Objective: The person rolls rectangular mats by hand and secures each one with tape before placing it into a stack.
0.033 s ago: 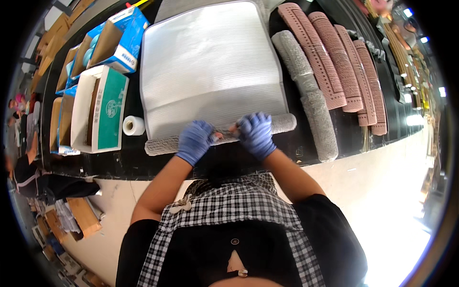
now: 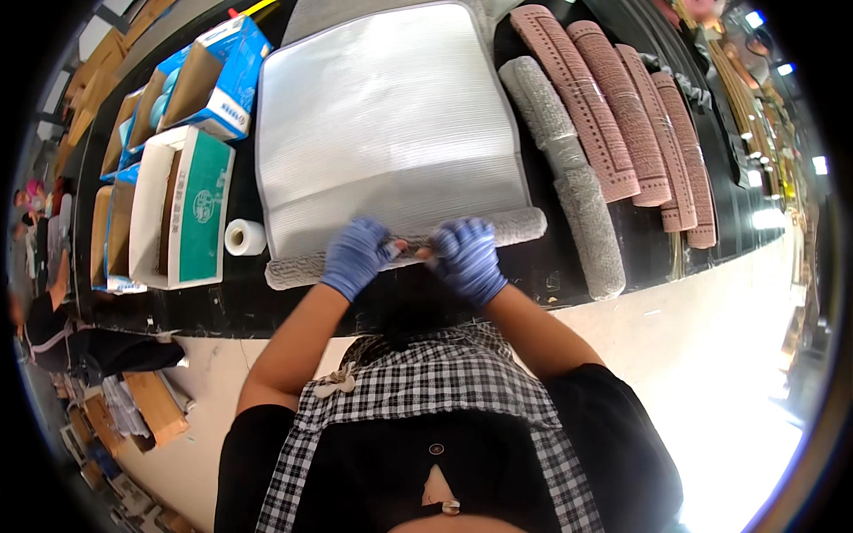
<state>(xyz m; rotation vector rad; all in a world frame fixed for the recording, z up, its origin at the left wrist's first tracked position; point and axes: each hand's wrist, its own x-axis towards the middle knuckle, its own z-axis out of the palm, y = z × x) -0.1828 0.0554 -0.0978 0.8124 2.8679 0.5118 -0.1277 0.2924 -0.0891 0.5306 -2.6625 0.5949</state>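
Note:
A grey mat point(image 2: 382, 115) lies with its pale ribbed backing up, its near edge rolled into a thick plush roll point(image 2: 520, 226). Both hands wear blue gloves with bare thumb tips. My left hand point(image 2: 357, 256) is closed over the roll left of its middle. Just right of the middle, my right hand point(image 2: 468, 258) grips the same roll. The thumbs point toward each other across a small gap. Beyond the roll, the mat stretches flat toward the far side of the table. Its far edge overlaps another grey mat point(image 2: 333, 12).
Right of the mat lie a wrapped grey roll point(image 2: 573, 182) and several pink rolled mats point(image 2: 576, 102). To the left stand a white-and-green box point(image 2: 203, 213), blue cartons point(image 2: 233, 75) and a white tape roll point(image 2: 245, 237). The black table's point(image 2: 498, 298) front edge runs before me. Another person point(image 2: 80, 342) is far left.
The whole scene sits slightly further left in the view. Both hands keep their grip on the roll, and the right hand's fingers have shifted slightly.

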